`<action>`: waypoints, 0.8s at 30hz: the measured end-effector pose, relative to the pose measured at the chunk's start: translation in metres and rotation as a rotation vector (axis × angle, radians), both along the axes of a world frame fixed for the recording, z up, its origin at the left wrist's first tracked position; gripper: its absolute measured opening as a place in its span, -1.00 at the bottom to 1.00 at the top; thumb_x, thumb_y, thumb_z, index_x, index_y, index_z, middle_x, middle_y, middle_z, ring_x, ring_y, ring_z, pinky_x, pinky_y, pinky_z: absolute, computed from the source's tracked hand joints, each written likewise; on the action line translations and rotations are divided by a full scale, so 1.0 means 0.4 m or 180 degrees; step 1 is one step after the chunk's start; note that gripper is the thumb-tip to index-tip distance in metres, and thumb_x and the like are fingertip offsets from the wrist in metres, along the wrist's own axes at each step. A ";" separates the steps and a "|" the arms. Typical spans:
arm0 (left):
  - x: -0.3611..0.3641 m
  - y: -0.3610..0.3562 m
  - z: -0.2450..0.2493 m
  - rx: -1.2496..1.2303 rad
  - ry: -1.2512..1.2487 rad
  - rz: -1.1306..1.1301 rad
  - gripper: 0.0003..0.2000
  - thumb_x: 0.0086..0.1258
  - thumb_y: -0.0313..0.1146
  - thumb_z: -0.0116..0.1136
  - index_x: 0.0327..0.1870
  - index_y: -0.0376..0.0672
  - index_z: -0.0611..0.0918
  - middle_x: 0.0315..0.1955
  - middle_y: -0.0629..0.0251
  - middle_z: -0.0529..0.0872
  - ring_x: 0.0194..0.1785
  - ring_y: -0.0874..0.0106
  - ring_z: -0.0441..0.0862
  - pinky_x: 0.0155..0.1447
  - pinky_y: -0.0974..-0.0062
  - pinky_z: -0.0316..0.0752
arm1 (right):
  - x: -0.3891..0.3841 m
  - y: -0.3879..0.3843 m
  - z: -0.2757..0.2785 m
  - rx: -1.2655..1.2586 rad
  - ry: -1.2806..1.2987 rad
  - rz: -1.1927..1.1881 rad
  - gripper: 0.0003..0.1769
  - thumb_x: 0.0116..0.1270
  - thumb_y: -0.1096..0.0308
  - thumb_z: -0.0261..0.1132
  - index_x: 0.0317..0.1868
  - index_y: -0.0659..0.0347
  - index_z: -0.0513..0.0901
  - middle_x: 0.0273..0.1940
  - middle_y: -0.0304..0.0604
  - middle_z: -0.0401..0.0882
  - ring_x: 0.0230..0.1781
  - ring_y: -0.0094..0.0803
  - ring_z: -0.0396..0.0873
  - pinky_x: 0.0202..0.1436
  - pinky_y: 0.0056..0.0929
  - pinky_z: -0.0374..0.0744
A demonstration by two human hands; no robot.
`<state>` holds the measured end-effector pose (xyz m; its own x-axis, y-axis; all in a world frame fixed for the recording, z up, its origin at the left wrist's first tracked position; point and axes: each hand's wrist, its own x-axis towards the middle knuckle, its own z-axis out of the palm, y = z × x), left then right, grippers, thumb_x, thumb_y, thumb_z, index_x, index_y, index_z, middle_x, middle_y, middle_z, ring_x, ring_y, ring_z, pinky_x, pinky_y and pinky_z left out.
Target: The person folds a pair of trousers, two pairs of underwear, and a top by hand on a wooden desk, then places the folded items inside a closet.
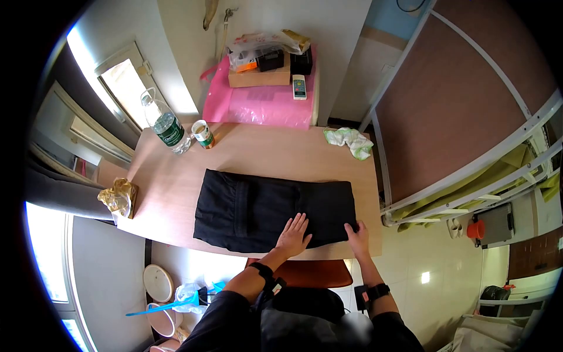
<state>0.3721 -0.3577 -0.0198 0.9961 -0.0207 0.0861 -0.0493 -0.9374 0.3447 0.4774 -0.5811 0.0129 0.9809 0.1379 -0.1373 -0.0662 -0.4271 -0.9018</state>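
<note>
Black trousers (270,205), judging by a waistband-like band across their left part, lie folded into a wide rectangle on the wooden table (264,151). My left hand (293,236) rests flat on the front middle of the dark cloth, fingers stretched and slightly spread. At the right end, my right hand (357,236) has its thumb and fingers closed on the front corner of the cloth. Part of its grip is hidden under my fingers. Both wrists wear black straps.
A large water bottle (169,130) and a paper cup (203,134) stand back left. A crumpled gold packet (120,196) sits at the left edge, a white-green cloth (350,142) back right. Behind are a pink sheet (264,110), boxes and a remote (299,87). A bunk frame (463,202) rises right.
</note>
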 end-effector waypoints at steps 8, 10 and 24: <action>-0.026 0.078 -0.013 -0.4200 0.0409 0.0946 -0.63 0.49 -0.36 0.02 0.29 -0.21 0.45 0.22 0.15 0.52 0.25 0.32 0.49 0.33 0.46 0.36 | -0.144 0.330 0.307 0.0111 -0.1142 0.1258 -0.69 0.22 0.26 0.34 -0.12 0.25 0.53 -0.39 0.09 0.60 -0.37 0.03 0.62 -0.31 -0.18 0.57; -0.059 0.125 -0.006 -0.4664 0.0666 0.1102 -0.67 0.57 -0.23 -0.12 0.23 -0.14 0.51 0.15 0.21 0.55 0.18 0.33 0.51 0.30 0.44 0.38 | -0.183 0.422 0.337 0.0176 -0.1174 0.1572 -0.74 0.20 0.30 0.35 -0.18 0.23 0.52 -0.40 0.06 0.59 -0.40 0.00 0.61 -0.31 -0.21 0.57; -0.277 0.268 0.190 -0.7891 -0.1111 0.1661 -0.25 0.40 0.33 -0.20 0.34 -0.15 0.43 0.28 0.20 0.49 0.28 0.21 0.43 0.41 0.31 0.21 | -0.219 0.517 0.086 0.0003 -0.1828 0.1646 -0.51 0.21 0.29 0.35 0.08 0.33 0.44 0.07 0.18 0.48 0.10 0.14 0.43 0.19 -0.03 0.40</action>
